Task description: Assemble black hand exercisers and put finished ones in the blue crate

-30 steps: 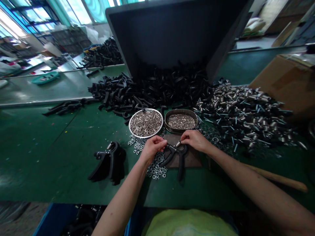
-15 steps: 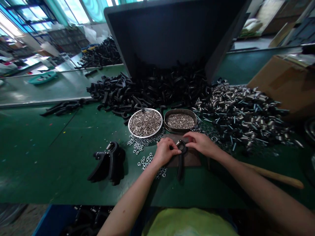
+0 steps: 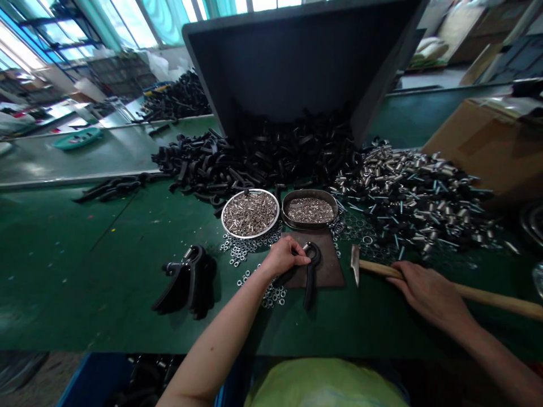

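Note:
My left hand (image 3: 285, 259) pinches a black spring clamp (image 3: 311, 280) near its rounded head, where a coil spring shows. The clamp lies on a brown square pad (image 3: 331, 260), one black arm pointing toward me. To the right, my right hand (image 3: 424, 288) is closed round the wooden handle of a hammer (image 3: 377, 269), whose thin metal head stands just right of the pad. Several small metal rings (image 3: 275, 297) lie beside my left wrist. Farther left, assembled black clamps (image 3: 186, 282) stand together on the green table.
A round dish of metal pins (image 3: 250, 213) and an oval tin of small metal parts (image 3: 309, 209) stand behind the pad. Black clamp parts spill from a large dark bin (image 3: 297, 68). Springs and bolts (image 3: 419, 192) are heaped at right, before a cardboard box (image 3: 487, 147).
My right hand has left the clamp and moved right, onto the hammer handle. The hammer's head now shows, with its handle turned a little. My left hand stays on the clamp.

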`<action>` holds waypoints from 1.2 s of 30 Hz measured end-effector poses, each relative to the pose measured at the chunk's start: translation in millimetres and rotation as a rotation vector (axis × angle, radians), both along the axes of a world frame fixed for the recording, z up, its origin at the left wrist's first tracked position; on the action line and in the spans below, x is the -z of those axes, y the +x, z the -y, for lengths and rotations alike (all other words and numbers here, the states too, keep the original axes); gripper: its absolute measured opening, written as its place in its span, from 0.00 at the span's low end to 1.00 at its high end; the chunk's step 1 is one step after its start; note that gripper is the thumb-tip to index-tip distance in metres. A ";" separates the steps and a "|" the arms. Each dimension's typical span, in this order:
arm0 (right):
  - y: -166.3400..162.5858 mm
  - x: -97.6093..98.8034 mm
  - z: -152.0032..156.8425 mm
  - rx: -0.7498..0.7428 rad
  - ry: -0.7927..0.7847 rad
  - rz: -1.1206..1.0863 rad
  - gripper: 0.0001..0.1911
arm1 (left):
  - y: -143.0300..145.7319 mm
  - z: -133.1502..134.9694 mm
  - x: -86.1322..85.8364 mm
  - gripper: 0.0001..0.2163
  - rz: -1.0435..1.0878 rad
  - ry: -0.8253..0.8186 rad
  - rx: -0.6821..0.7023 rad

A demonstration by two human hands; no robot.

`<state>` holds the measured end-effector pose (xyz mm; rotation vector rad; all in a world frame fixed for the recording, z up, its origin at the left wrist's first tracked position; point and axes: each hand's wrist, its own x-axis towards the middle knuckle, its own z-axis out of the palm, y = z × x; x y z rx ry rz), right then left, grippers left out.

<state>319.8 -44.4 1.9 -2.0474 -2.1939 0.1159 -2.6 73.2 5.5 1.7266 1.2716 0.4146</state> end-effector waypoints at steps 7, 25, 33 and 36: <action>-67.3 -55.9 -25.4 -0.005 0.094 -0.449 0.22 | 2.9 -2.0 -7.6 0.10 -0.083 -0.017 -0.011; -96.7 -35.3 -42.7 -0.070 -0.159 -0.192 0.19 | -0.6 15.3 -8.2 0.15 -0.197 0.288 -0.015; -109.6 -72.0 -1.4 -0.179 0.281 -0.432 0.19 | -16.0 71.3 8.5 0.12 -0.281 0.469 -0.207; -113.3 -49.8 -3.5 -0.261 0.132 -0.258 0.18 | -15.5 74.9 11.5 0.06 -0.295 0.407 -0.177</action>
